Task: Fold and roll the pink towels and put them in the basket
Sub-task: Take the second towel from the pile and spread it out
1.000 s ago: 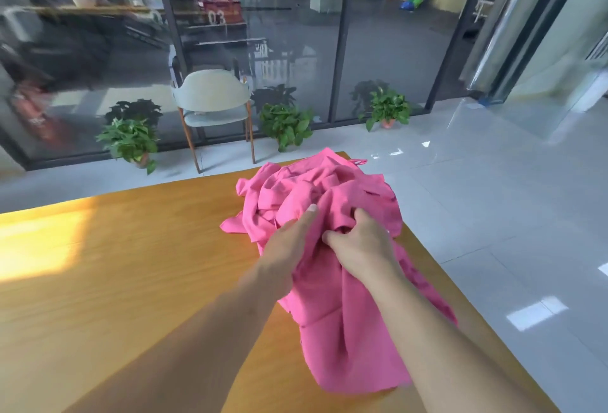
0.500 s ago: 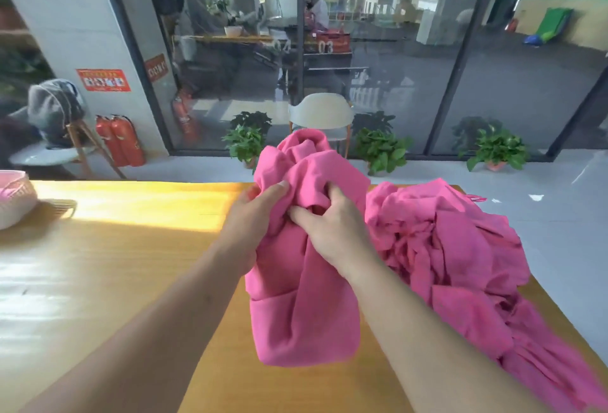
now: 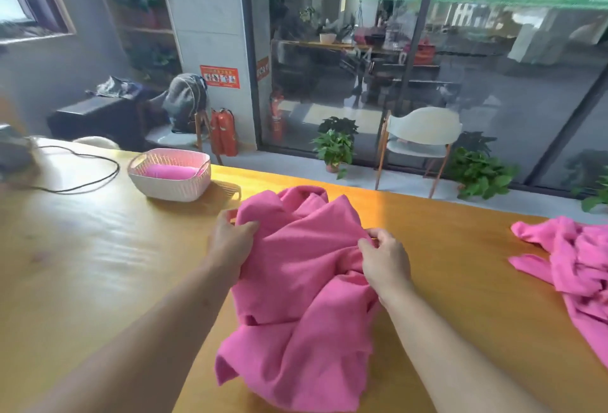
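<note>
The towel [image 3: 302, 284] in the middle is plain pink, and the pile of towels [image 3: 572, 261] at 3 o'clock has the same pink. The basket [image 3: 169, 179] at 10 o'clock is white with a lattice pattern and holds something pink. The table [image 3: 98, 264] is yellow-orange wood.

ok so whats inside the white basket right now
The white basket on the table holds something pink, apparently a rolled towel. Its walls hide the bottom, so how many towels lie inside, or anything beneath that one, cannot be seen.
</note>
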Tool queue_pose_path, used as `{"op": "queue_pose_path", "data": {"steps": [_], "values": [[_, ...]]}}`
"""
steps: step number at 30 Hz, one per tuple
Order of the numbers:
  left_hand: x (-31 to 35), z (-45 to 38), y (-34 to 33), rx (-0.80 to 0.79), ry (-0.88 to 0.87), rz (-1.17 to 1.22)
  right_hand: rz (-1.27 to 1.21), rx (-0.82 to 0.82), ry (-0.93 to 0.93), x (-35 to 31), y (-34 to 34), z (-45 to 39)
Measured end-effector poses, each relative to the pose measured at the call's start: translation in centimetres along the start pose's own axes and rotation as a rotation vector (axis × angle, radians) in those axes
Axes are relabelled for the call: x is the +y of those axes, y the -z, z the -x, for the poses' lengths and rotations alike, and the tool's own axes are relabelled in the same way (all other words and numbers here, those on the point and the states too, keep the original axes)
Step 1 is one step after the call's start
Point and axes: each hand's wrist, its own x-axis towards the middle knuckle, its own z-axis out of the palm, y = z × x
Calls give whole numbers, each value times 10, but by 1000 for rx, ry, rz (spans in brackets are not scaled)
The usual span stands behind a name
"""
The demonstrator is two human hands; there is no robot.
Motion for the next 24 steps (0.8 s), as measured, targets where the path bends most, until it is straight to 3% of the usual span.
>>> {"op": "queue_pose_path", "data": {"steps": [3, 6, 7, 10, 14, 18, 21, 24], "values": [[-12, -26, 22, 15, 23, -134, 221, -27, -35, 4, -13, -5], [-19, -35, 25, -93, 33, -311, 659, -233, -163, 10, -16, -13], [-22, -34, 23, -119, 0, -404, 726, -232, -179, 9, -17, -16], [-24, -20, 1, -121, -208, -494, 524, -192, -179, 1, -28, -29], [-19, 8, -37, -272, -436, -364, 397, -376, -181, -12, -51, -55], [-22, 2, -57, -545, -327, -438, 157, -471, -375, 8, -62, -68], [-33, -20, -55, -462, -230, -598, 128, -453, -446, 35, -64, -71], [-44, -44, -45, -379, 37, -717, 104, -302, -331, 41, -62, -79]]}}
